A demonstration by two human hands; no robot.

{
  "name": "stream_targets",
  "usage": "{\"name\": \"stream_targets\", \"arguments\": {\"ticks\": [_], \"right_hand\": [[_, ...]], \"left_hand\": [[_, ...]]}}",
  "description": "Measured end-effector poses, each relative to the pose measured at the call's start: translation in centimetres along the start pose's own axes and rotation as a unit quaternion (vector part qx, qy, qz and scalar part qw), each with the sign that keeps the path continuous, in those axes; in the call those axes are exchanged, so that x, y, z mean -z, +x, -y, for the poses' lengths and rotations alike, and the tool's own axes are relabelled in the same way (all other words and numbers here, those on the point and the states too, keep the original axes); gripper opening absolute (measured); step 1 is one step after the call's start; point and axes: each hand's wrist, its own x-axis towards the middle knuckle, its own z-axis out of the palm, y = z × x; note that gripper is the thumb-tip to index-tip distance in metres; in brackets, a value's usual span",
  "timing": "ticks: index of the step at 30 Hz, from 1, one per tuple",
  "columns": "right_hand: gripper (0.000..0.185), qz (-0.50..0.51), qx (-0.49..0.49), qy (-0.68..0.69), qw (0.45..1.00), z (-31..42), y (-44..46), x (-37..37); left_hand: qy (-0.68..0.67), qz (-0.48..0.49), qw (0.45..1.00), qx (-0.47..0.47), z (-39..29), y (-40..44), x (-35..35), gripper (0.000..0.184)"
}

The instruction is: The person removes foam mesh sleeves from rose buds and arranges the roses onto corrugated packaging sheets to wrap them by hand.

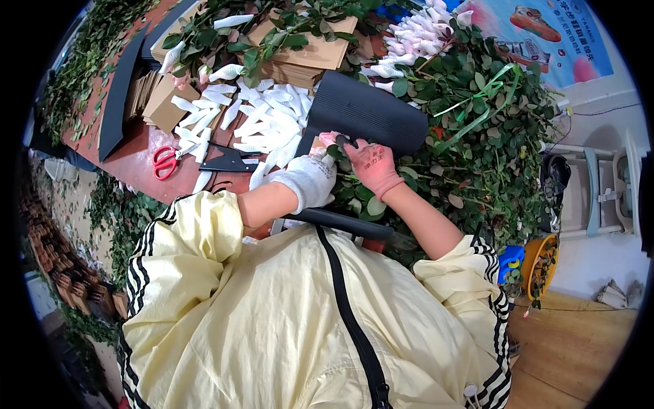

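Note:
In front of my chest both gloved hands meet at a pink rose [320,143] with green leaves below its head. My left hand [310,178], in a whitish-grey glove, is closed around it just under the bloom. My right hand [371,165], in a pink glove with dark print, has its fingers bent onto the leaves beside the bloom; its fingertips are partly hidden. A black ribbed sheet [368,112] curves up right behind the hands. White foam-net sleeves [276,112] lie heaped to the left of it.
Red-handled scissors [164,163] and a black tool [228,160] lie on the reddish table [136,160]. Cardboard sheets [306,49] are stacked at the back. Leafy rose stems [470,157] pile up on the right, with white-netted blooms [422,34] behind. An orange basket [540,266] stands lower right.

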Motion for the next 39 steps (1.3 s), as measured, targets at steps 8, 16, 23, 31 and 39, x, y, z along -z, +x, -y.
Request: {"name": "stream_targets", "arguments": {"ticks": [8, 16, 23, 31, 39], "right_hand": [[0.02, 0.064, -0.007, -0.005, 0.998, 0.7, 0.7, 0.6], [0.025, 0.088, -0.009, 0.033, 0.996, 0.1, 0.6, 0.5], [0.029, 0.09, -0.027, 0.017, 0.995, 0.5, 0.2, 0.0], [0.034, 0.113, -0.032, 0.005, 0.993, 0.4, 0.6, -0.1], [0.051, 0.08, -0.074, 0.057, 0.992, -0.2, -0.5, -0.8]], "left_hand": [[-0.047, 0.041, 0.998, -0.008, 0.6, 0.6, 1.3, 0.06], [-0.274, -0.104, 0.953, -0.076, 5.2, -2.1, 0.1, 0.045], [-0.494, -0.287, 0.814, 0.105, 8.2, -8.6, -4.4, 0.027], [-0.52, -0.371, 0.762, 0.107, 10.4, -8.2, -7.9, 0.026], [-0.577, -0.357, 0.731, 0.079, 12.0, -7.9, -9.1, 0.026]]}}
